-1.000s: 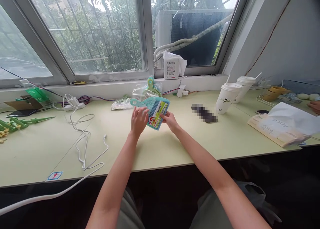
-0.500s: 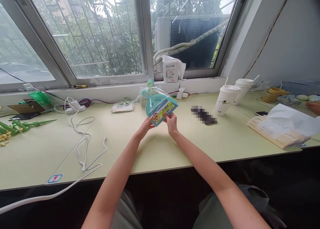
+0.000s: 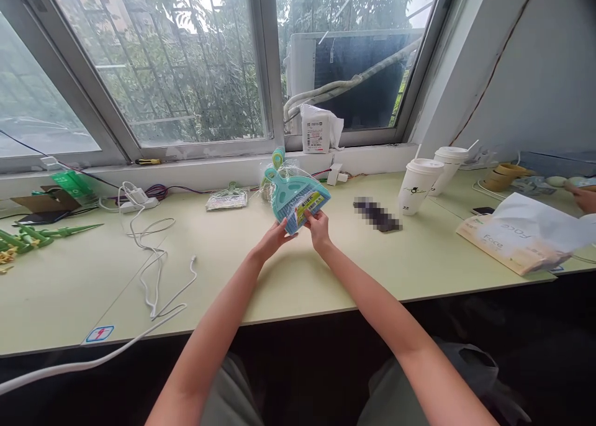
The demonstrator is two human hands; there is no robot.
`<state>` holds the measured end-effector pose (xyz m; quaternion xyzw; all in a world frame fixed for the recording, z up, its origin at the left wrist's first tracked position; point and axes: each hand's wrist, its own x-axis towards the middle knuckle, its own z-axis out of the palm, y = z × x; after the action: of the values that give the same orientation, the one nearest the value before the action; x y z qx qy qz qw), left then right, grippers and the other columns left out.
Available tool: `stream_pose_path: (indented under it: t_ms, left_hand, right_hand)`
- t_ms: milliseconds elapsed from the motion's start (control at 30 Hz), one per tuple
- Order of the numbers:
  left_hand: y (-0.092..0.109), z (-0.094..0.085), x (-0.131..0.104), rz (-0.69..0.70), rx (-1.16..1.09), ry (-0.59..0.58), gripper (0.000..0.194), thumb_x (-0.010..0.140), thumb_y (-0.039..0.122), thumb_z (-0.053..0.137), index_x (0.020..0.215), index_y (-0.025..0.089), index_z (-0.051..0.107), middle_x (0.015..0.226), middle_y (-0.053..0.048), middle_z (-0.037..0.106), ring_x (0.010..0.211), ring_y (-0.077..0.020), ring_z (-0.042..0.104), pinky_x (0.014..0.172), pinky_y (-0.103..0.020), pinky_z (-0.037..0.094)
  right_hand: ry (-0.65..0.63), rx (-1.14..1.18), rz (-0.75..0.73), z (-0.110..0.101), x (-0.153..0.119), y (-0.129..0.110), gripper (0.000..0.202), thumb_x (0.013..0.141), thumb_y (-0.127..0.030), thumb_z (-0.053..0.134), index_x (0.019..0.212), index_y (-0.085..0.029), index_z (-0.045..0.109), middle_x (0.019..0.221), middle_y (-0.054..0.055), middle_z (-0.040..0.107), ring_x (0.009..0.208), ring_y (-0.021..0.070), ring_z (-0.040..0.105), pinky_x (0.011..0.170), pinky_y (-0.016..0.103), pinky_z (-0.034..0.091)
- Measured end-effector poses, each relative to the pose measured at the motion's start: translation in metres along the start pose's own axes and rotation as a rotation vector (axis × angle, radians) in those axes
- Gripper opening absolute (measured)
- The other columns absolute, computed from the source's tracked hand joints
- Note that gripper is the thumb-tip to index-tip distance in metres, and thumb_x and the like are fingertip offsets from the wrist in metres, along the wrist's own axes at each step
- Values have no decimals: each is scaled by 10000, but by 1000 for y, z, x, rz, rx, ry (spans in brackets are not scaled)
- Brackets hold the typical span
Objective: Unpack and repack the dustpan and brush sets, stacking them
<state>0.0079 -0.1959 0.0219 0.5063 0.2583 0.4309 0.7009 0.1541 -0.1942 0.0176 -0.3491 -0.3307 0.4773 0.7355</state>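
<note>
A small teal dustpan and brush set (image 3: 291,193), partly in clear plastic film, is held up over the table in both hands. Its handle end points up toward the window, and blue bristles run along the lower edge. A yellow-green printed label (image 3: 306,205) wraps part of the brush. My left hand (image 3: 274,238) is closed on the lower left corner. On the front lower edge, by the label, my right hand (image 3: 319,228) grips with its thumb on top.
White cables (image 3: 156,271) and a power strip (image 3: 139,203) lie to the left. A green-handled packet (image 3: 226,200) sits behind. On the right are a blurred dark phone-like object (image 3: 378,216), white cups (image 3: 419,187), a tissue pack (image 3: 516,240) and another person's hand (image 3: 584,197).
The label has shifted toward the right on the brush, baring more blue bristles at the left end. Both hands stay nearly where they were.
</note>
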Motion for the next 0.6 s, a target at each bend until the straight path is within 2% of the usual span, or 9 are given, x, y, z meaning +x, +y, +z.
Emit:
stream_pose_path:
  t_ms: [67,133,200,267,333,367,433,500,600]
  left_hand:
    - [-3,4,2,-36,30,-30,562,874,498,544,1355,231,427,1409,-114,459,1266,-260,470,1039,-459,385]
    - [-4,7,3,-6,106,48,654,867,555,518,1403,226,340,1430,-142,418,1283,-276,448,1028,-458,387]
    - [-2,11,1,157,304,261,752,843,559,551,1443,227,242,1478,-157,327,1342,-282,366,1056,-450,348]
    - [3,14,-5,439,605,549,745,845,518,570,1437,218,234,1504,-157,256,1389,-270,270,1109,-440,259]
    - [11,15,-14,696,869,813,585,892,478,508,1370,191,331,1467,-161,296,1378,-254,264,1129,-433,200]
    - [15,15,-17,770,967,883,486,921,463,456,1313,184,390,1416,-159,357,1343,-249,309,1119,-431,211]
    - [23,14,-21,800,1132,902,359,951,444,391,1178,185,492,1269,-142,476,1227,-245,417,1060,-421,290]
    - [28,11,-20,745,1309,821,314,939,451,419,1035,190,564,1129,-122,533,1114,-253,472,977,-413,357]
    - [29,7,-15,641,1519,712,254,881,436,536,900,191,600,1047,-117,542,1046,-276,481,889,-412,402]
  right_hand:
    - [57,67,8,-2,2,1,314,684,-302,725,915,-137,591,945,68,676,800,163,648,719,307,563]
    - [82,94,31,-4,4,1,339,666,-294,736,929,-143,586,984,73,674,824,168,651,723,304,563]
    - [72,74,45,-4,4,1,346,660,-290,741,934,-148,584,1004,76,673,835,172,652,716,302,564]
    - [43,34,48,-3,3,1,333,668,-292,738,927,-149,586,998,74,673,829,173,652,709,307,566]
    - [16,-7,51,-1,1,0,308,676,-296,736,903,-150,588,979,70,676,817,171,652,719,321,569]
    - [2,-26,53,0,-1,0,295,679,-298,736,888,-151,588,968,67,679,812,170,653,729,329,569]
    - [-38,-57,54,2,-3,0,283,679,-304,743,860,-153,587,936,62,686,806,172,656,749,348,570]
    - [-102,-74,50,5,-6,0,290,672,-313,754,849,-154,589,905,57,691,803,179,659,763,368,571]
    - [-179,-88,36,8,-9,1,317,654,-329,773,853,-156,598,890,49,691,802,183,660,769,389,572]
